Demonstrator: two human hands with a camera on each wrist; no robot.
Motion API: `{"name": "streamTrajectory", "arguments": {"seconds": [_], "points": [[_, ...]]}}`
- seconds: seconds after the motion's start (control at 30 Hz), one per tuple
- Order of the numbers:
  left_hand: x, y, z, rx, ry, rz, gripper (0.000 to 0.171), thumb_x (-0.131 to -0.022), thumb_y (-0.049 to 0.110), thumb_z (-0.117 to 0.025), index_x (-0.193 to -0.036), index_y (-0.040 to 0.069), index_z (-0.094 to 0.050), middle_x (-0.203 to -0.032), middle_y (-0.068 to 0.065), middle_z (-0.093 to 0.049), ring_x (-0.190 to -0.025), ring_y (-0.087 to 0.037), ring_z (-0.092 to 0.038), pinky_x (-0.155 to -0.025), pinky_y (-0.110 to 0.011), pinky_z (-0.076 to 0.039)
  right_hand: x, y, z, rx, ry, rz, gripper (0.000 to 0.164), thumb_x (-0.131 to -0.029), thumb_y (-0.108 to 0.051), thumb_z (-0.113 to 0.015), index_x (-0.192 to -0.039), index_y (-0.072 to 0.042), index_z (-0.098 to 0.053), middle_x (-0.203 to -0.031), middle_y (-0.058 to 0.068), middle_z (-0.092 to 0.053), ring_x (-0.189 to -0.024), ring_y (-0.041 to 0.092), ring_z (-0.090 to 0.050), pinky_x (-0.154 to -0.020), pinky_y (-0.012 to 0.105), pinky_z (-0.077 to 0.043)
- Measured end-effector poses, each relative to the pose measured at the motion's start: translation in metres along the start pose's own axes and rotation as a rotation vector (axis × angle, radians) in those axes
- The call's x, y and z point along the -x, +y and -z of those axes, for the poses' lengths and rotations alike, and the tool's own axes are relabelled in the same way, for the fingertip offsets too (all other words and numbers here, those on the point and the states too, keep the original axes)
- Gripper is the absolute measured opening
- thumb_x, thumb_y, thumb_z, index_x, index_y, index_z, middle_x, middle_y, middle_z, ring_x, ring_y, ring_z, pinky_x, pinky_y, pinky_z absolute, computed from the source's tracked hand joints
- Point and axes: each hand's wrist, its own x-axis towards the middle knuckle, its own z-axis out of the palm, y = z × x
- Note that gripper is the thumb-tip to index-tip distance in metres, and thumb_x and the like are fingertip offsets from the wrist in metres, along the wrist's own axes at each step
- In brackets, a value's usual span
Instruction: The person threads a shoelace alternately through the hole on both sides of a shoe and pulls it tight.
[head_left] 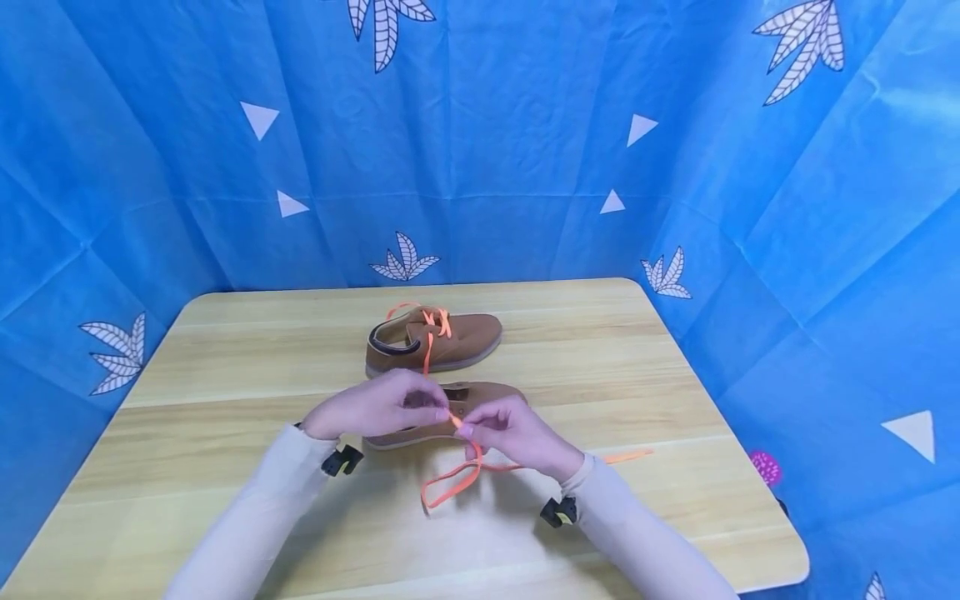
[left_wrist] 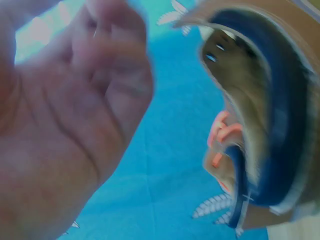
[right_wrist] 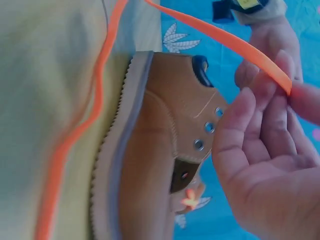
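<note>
Blue cloth [head_left: 517, 167]: creased, hanging behind the table [head_left: 225, 358] and along both its sides
Prints: outlined white leaves [head_left: 386, 29], white triangles [head_left: 259, 119], a pink round motif [head_left: 765, 467] at right
Tabletop: pale wood grain, rounded corners
Light: whitish sheen on the cloth, upper right

Long sleeves in a plain, near-white cloth cover both forearms: the left sleeve [head_left: 243, 517] and the right sleeve [head_left: 641, 525] match (a faint lilac cast lies over them in the head view). Each reaches the wrist. A small, angular black left wrist unit [head_left: 341, 461] and a similar right wrist unit [head_left: 558, 512] sit beside the cuffs, both showing touches of yellow. The left hand [head_left: 386, 404] and the right hand [head_left: 521, 437] are bare, without gloves.
</note>
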Motion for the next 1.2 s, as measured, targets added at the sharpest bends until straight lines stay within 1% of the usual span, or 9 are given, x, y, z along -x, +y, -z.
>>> {"name": "streamTrajectory", "arguments": {"seconds": [0.1,0.17,0.3,0.4,0.57,0.73,0.97,1.1,1.2], "points": [[0.000,-0.007,-0.009,-0.036,0.145,0.050,0.013,-0.100,0.027,-0.069,-0.107,0.018,-0.073,-0.090,0.005,-0.068,-0.075,-0.009,-0.057,-0.066,-0.025,-0.051,0.004,0.006,0.004,-0.068,0.065,-0.091,0.031,-0.102,-0.012,-0.063,-0.118,0.014,-0.066,-0.074,-0.002,-0.074,-0.074,0.010,-0.072,-0.084,0.028,-0.059],[-0.001,-0.010,-0.016,-0.083,0.200,0.083,0.014,-0.099,0.029,-0.070,-0.107,0.017,-0.073,-0.089,0.006,-0.066,-0.079,-0.010,-0.057,-0.069,-0.025,-0.051,0.006,0.010,0.005,-0.120,0.094,-0.147,0.034,-0.102,-0.012,-0.061,-0.119,0.017,-0.063,-0.073,-0.006,-0.073,-0.073,0.011,-0.071,-0.082,0.027,-0.059],[-0.004,-0.013,-0.030,-0.184,0.247,0.132,0.019,-0.097,0.030,-0.073,-0.109,0.016,-0.072,-0.092,0.006,-0.064,-0.084,-0.010,-0.054,-0.075,-0.028,-0.049,0.007,0.017,0.005,-0.208,0.129,-0.219,0.034,-0.102,-0.013,-0.058,-0.115,0.018,-0.061,-0.074,-0.004,-0.073,-0.072,0.010,-0.070,-0.076,0.027,-0.060],[-0.006,-0.015,-0.037,-0.216,0.270,0.170,0.015,-0.096,0.028,-0.075,-0.106,0.017,-0.073,-0.091,0.007,-0.065,-0.084,-0.010,-0.054,-0.074,-0.028,-0.048,0.003,0.025,0.002,-0.236,0.149,-0.253,0.032,-0.102,-0.017,-0.060,-0.109,0.013,-0.064,-0.075,-0.002,-0.073,-0.073,0.011,-0.071,-0.077,0.028,-0.061],[-0.009,-0.017,-0.041,-0.202,0.285,0.201,0.004,-0.096,0.025,-0.075,-0.095,0.020,-0.074,-0.082,0.007,-0.060,-0.077,-0.010,-0.052,-0.065,-0.026,-0.044,-0.002,0.036,-0.006,-0.266,0.181,-0.295,0.028,-0.102,-0.019,-0.062,-0.107,0.009,-0.066,-0.077,-0.002,-0.075,-0.075,0.011,-0.074,-0.076,0.028,-0.062],[-0.009,-0.020,-0.044,-0.174,0.294,0.172,0.005,-0.096,0.025,-0.074,-0.092,0.023,-0.072,-0.081,0.009,-0.060,-0.076,-0.009,-0.051,-0.064,-0.024,-0.044,-0.004,0.036,-0.013,-0.289,0.205,-0.292,0.036,-0.102,-0.019,-0.060,-0.112,0.015,-0.062,-0.076,-0.004,-0.075,-0.073,0.008,-0.073,-0.065,0.021,-0.055],[-0.008,-0.021,-0.046,-0.145,0.286,0.142,0.007,-0.098,0.028,-0.072,-0.094,0.022,-0.072,-0.081,0.009,-0.058,-0.076,-0.008,-0.052,-0.065,-0.024,-0.043,-0.008,0.038,-0.021,-0.356,0.252,-0.288,0.033,-0.103,-0.017,-0.060,-0.115,0.014,-0.062,-0.075,-0.005,-0.073,-0.070,0.005,-0.069,-0.069,0.022,-0.058],[-0.007,-0.022,-0.048,-0.103,0.266,0.121,0.006,-0.099,0.027,-0.071,-0.102,0.022,-0.071,-0.086,0.010,-0.063,-0.079,-0.008,-0.055,-0.070,-0.024,-0.046,-0.011,0.039,-0.023,-0.387,0.270,-0.299,0.033,-0.103,-0.017,-0.060,-0.117,0.012,-0.062,-0.076,-0.005,-0.074,-0.071,0.006,-0.068,-0.069,0.021,-0.058],[-0.007,-0.024,-0.049,-0.061,0.245,0.107,0.012,-0.100,0.027,-0.070,-0.111,0.022,-0.069,-0.099,0.009,-0.070,-0.090,-0.009,-0.061,-0.081,-0.028,-0.051,-0.013,0.039,-0.025,-0.401,0.292,-0.302,0.030,-0.104,-0.018,-0.061,-0.116,0.009,-0.063,-0.076,-0.004,-0.074,-0.071,0.006,-0.068,-0.068,0.021,-0.058]]}}
